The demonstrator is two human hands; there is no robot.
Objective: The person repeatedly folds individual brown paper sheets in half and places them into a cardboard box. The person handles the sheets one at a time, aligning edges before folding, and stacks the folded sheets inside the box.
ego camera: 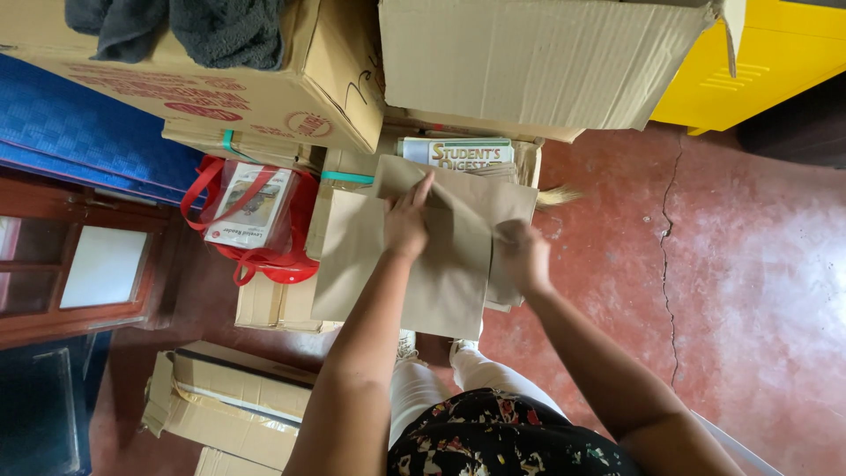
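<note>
Red floor [749, 264]: polished, with a thin dark crack running top to bottom near the right.

Large cardboard boxes: one plain, open-flapped [538, 57] at top centre; one printed in red [176, 84] at top left, dark grey cloth [185, 26] lying on it. Yellow cabinet [775, 62], top right corner. Blue patterned panel [70, 132], left edge.

Brown paper sheets [414, 264]: plain kraft colour, unprinted, creased, several overlapping, held at centre above a stack of flat cardboard [273, 304] and just below the plain box. The upper sheet is angled across the lower one.

Flattened taped cartons [229, 401], bottom left, on the floor.

Red mesh bag [264, 256] with looped handles, left of the sheets; inside, a white booklet [251, 207] with a picture on its cover.

Book with pale cover and green-and-yellow lettering [458, 152], partly hidden behind the sheets' top edge.

Left hand [407, 225]: fingers flat and extended on the upper sheet, pressing it. Right hand [524, 256]: curled round the sheets' right edge, apparently pinching it, though the fingertips are hidden.
</note>
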